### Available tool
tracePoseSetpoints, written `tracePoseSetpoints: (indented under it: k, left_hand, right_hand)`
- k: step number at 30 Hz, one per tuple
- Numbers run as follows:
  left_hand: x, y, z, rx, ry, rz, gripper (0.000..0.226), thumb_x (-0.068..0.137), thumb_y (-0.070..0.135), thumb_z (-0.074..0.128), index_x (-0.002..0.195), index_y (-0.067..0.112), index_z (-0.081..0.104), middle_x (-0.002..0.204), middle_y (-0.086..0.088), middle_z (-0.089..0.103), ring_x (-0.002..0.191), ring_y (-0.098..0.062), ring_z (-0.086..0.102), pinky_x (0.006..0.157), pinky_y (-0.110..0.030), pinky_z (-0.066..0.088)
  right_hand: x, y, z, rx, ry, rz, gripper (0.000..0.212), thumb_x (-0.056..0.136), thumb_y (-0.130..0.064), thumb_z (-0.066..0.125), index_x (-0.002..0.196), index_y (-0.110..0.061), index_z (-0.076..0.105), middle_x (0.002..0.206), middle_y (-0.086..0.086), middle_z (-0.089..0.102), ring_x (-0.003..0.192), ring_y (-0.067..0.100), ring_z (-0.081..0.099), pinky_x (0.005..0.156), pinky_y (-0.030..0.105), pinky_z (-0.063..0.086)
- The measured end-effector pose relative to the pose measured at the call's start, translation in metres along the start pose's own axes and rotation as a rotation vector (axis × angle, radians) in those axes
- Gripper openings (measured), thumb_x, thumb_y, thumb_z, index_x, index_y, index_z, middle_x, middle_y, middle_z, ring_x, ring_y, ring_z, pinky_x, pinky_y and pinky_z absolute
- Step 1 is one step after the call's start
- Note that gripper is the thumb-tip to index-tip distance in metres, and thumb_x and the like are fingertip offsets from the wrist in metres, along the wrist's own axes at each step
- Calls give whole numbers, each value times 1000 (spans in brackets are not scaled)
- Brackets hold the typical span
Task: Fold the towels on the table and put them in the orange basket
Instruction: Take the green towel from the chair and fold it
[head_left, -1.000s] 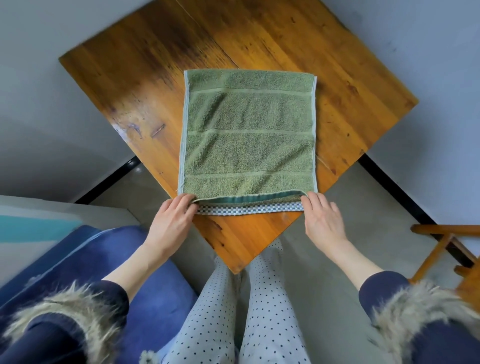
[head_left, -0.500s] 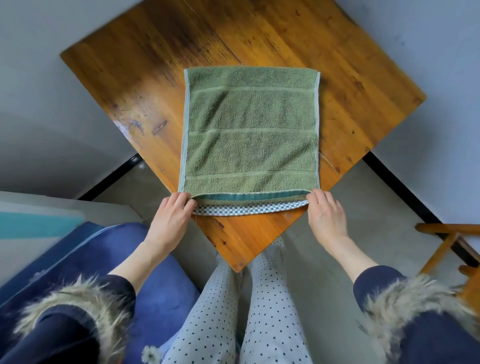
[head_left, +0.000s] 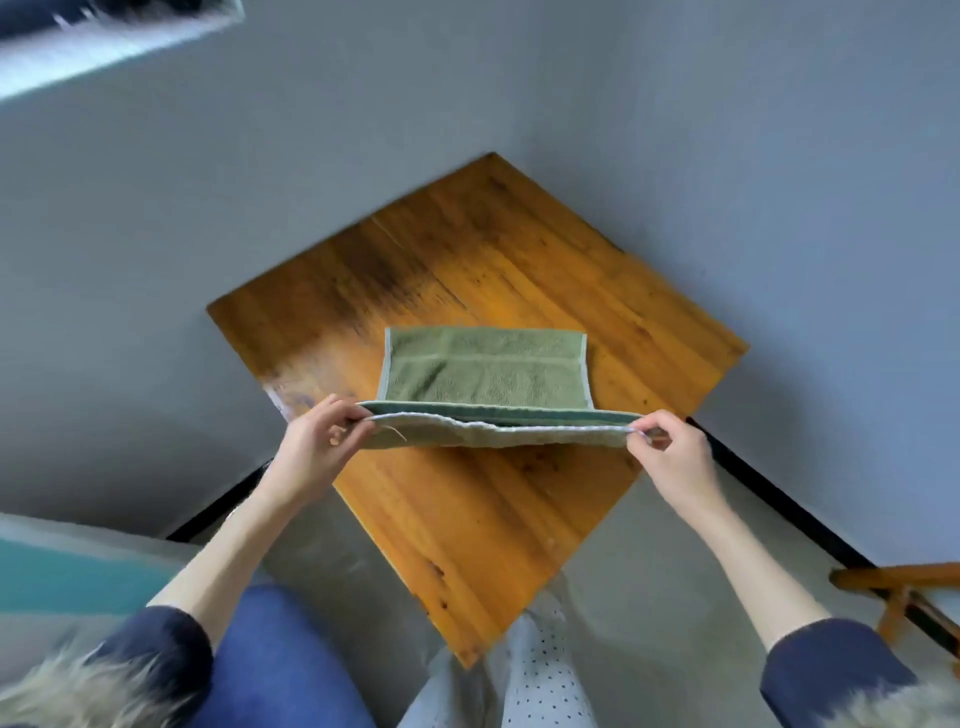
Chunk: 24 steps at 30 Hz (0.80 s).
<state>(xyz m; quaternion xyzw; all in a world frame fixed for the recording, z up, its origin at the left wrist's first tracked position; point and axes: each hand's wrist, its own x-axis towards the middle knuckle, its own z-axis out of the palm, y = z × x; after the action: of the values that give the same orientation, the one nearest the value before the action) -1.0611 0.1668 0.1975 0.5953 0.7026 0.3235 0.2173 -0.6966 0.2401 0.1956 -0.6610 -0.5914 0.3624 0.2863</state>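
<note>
Over the wooden table (head_left: 519, 291), left hand (head_left: 317, 447) and right hand (head_left: 670, 452) each pinch a near corner of the green towel (head_left: 483, 371), apparently lifted, its long edge running left-right.

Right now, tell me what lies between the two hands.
In the head view, the lifted near edge of the green towel stretches between the left hand and right hand.

- Looks like a room in a home.
- Small wood table (head_left: 519, 291) pushed into a corner w/ plain grey walls (head_left: 727, 156).
- Blue seat (head_left: 275, 660) & a wood chair (head_left: 898, 587) close by.
- Grey floor (head_left: 649, 597), black strip at the wall bottom.
</note>
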Motion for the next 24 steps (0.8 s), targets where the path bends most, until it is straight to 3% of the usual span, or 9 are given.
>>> tracePoseSetpoints:
  k: [3,8,13,20,24]
  left_hand:
    - [30,36,-36,-106,18,-5,4,83,17,68,80,14,68,79,1,66,73,-9,59,68,-17,47]
    - [60,90,-89,-187,98,34,17,80,26,70,64,30,67,62,12,66,57,5,56,53,-4,40]
    - [65,118,-130,-160,113,108,18,79,27,72,62,26,68,56,13,63,50,2,48,49,-9,38]
    - [62,140,-154,-169,155,178,17,81,19,70,65,14,66,58,-3,59,51,-5,44,49,-13,36]
    - [56,144,-165,-146,152,221,14,82,11,67,69,9,65,63,-14,61,56,-10,48,52,-16,38]
  right_hand:
    - [16,-43,-28,135,48,-81,21,78,-7,62,67,-25,61,69,-8,60,61,1,52,58,17,40]
    - [26,-99,-70,488,36,-108,19,83,-2,58,71,-15,61,69,0,60,68,14,52,66,27,41]
    - [21,-138,-97,839,-36,-120,20,87,5,48,74,-8,56,57,-6,62,57,5,56,55,16,45]
    - [20,-165,-113,908,-60,-149,16,87,1,49,75,-7,56,66,3,57,64,15,51,63,25,40]
    - [25,-172,-116,887,-88,-177,14,87,-1,51,76,-8,59,63,1,61,64,15,54,57,21,45]
